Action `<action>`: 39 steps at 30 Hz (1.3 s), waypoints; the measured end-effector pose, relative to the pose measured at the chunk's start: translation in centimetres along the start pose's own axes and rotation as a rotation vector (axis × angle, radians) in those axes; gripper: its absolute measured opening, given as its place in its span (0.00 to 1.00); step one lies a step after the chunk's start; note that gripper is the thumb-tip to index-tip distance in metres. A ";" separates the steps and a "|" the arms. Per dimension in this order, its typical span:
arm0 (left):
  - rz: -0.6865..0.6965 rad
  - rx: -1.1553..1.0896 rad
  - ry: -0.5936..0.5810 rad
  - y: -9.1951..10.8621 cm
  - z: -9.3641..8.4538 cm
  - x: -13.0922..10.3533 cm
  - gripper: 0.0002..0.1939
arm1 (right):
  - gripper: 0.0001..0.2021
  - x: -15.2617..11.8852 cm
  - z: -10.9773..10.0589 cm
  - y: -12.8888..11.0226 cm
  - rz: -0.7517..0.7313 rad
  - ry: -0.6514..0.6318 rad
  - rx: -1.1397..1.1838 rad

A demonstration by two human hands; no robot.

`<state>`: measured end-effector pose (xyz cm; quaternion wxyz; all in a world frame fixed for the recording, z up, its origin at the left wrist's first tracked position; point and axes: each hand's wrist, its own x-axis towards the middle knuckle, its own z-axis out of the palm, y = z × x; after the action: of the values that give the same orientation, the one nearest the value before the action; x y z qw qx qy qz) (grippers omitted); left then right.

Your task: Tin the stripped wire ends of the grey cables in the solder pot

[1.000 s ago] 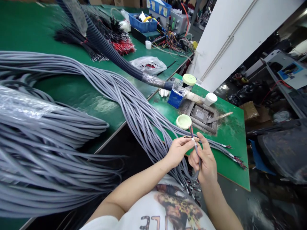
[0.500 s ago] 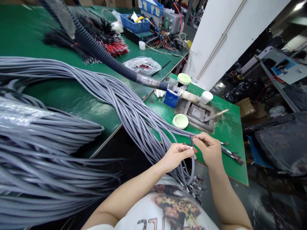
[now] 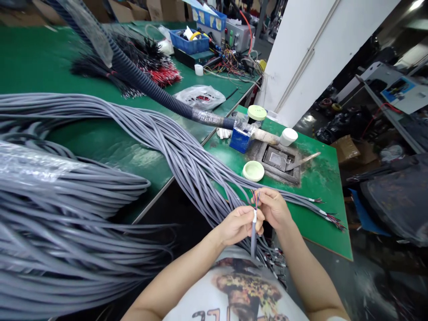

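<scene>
My left hand [image 3: 239, 224] pinches a grey cable [image 3: 253, 240] just by its white-wrapped end, which points upward in front of my chest. Thin coloured wires [image 3: 256, 198] fan out of that end. My right hand [image 3: 272, 207] is closed at these wires, thumb and fingertips together on some of them; its fingers partly hide which ones. Behind both hands runs a thick bundle of grey cables [image 3: 187, 151], coming from the left across the table. Several cable ends with bared wires [image 3: 329, 217] lie on the green board to the right of my right hand.
A solder pot [image 3: 279, 158] with a scraper [image 3: 302, 161] lies on the green board [image 3: 317, 178], beside a pale green dish [image 3: 253, 171] and a white cup [image 3: 288, 136]. A ribbed hose [image 3: 150, 89] crosses above the table. Coiled grey cables [image 3: 83, 249] fill the left.
Both hands have moved a little left, turning the cable end more upright. Its coloured wires now fan upward. The view has tilted slightly.
</scene>
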<state>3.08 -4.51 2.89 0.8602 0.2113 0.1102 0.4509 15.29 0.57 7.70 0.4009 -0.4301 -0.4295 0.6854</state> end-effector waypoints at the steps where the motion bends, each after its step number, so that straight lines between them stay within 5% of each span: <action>1: 0.005 -0.003 0.002 0.0 -0.1 -0.1 0.18 | 0.09 0.1 -0.3 0.0 -0.047 0.018 -0.023; 7: -0.012 0.038 0.076 -0.1 -0.4 -0.1 0.20 | 0.07 -1.2 -1.4 -1.5 -0.321 0.103 -0.394; 15: 0.042 0.281 0.199 -0.2 0.2 0.7 0.22 | 0.05 -3.3 0.4 -3.6 -0.619 0.164 -1.050; 23: 0.081 0.310 0.367 0.0 0.4 1.1 0.21 | 0.07 -2.6 -1.1 -2.8 -0.599 0.242 -0.852; 26: 0.113 0.269 0.395 0.4 0.4 1.5 0.19 | 0.08 -3.1 -2.3 -2.3 -0.703 0.258 -0.868; 31: 0.158 0.184 0.353 0.9 0.8 2.5 0.16 | 0.22 -3.6 -3.5 -1.3 -0.934 -0.079 -1.113; 34: 0.143 0.139 0.307 1.3 1.3 2.9 0.17 | 0.23 -3.2 -3.9 -0.9 -0.975 -0.152 -1.210; 36: 0.171 0.236 0.302 1.8 1.6 2.9 0.17 | 0.22 -2.8 -4.0 -1.1 -0.996 -0.133 -1.187; 39: 0.373 0.681 0.318 2.7 1.7 2.7 0.17 | 0.19 -1.9 -3.9 -2.2 -0.985 -0.004 -1.063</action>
<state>3.29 -1.34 5.62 0.6169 0.4276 0.3443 0.5639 19.92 0.42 9.23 0.3988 -0.3222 -0.8495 0.1246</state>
